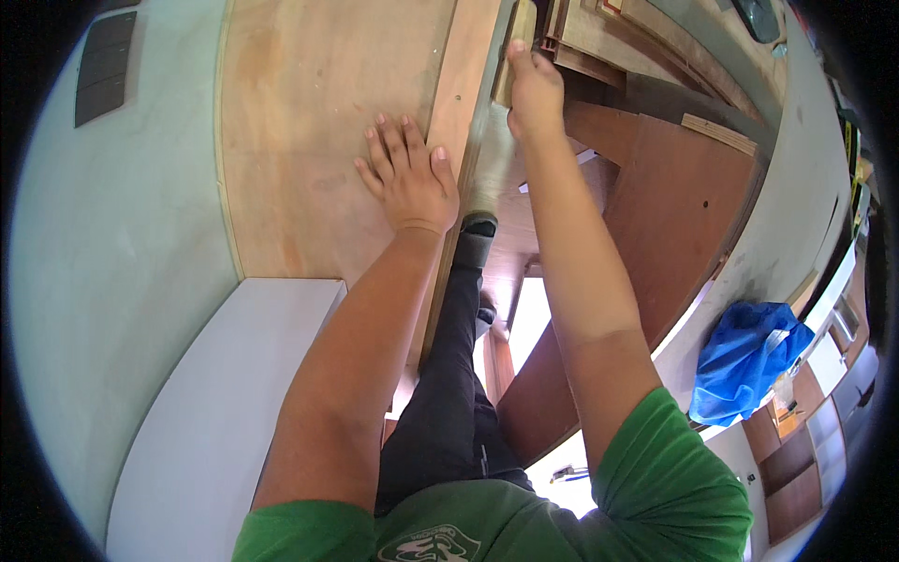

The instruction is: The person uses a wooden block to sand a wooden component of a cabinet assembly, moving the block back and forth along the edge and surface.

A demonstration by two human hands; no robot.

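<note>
My left hand (407, 183) lies flat with its fingers spread on a light plywood panel (309, 140). Its thumb side rests against a pale wood strip (459, 98) that runs along the panel's right edge. Beyond that edge, farther from me, my right hand (538, 92) grips a narrow wooden block (506, 86) with its fingers closed round it. The block stands close to the strip's outer side; whether the two touch I cannot tell. The block's underside is hidden.
A white board (225, 393) lies at the near left beside the plywood. Brown wooden panels (665, 178) and stacked wood pieces (646, 47) are on the right. Farther right, a blue plastic bag (749, 361) sits on a pale surface. My legs stand beside the panel edge.
</note>
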